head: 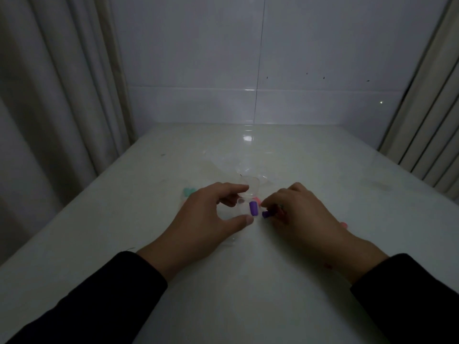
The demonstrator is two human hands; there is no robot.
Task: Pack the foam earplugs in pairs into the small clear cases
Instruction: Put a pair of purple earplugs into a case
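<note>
- The left hand [198,214], just left of the frame's centre, curls its thumb and forefinger round a small clear case [244,207], pinching it between them above the table [149,194].
- The case is open; its clear lid [250,186] stands up behind it, toward the wall.
- One purple earplug [253,208] sits upright in the case, between the left thumb and forefinger.
- The right hand [303,214], just right of centre, has its fingers curled and pinches a second purple plug [266,214] at the fingertips, lying sideways, just beside the case and a little lower in the frame.
- Something pink or red [258,200] shows just behind the right fingertips; it is too dim and small to name.
- A pink tip [343,224] peeks out at the right edge of the right hand, on the table.
- Pale teal plugs [189,191] lie on the table left of the left hand, blurred.
- Faint clear plastic [233,167] lies on the table beyond the hands; its shape is hard to make out.
- Both arms wear dark sleeves [99,299], entering from the lower corners.
- Curtains [62,95] hang at the left and right edges, with a white tiled wall [248,58] across the top of the frame.
</note>
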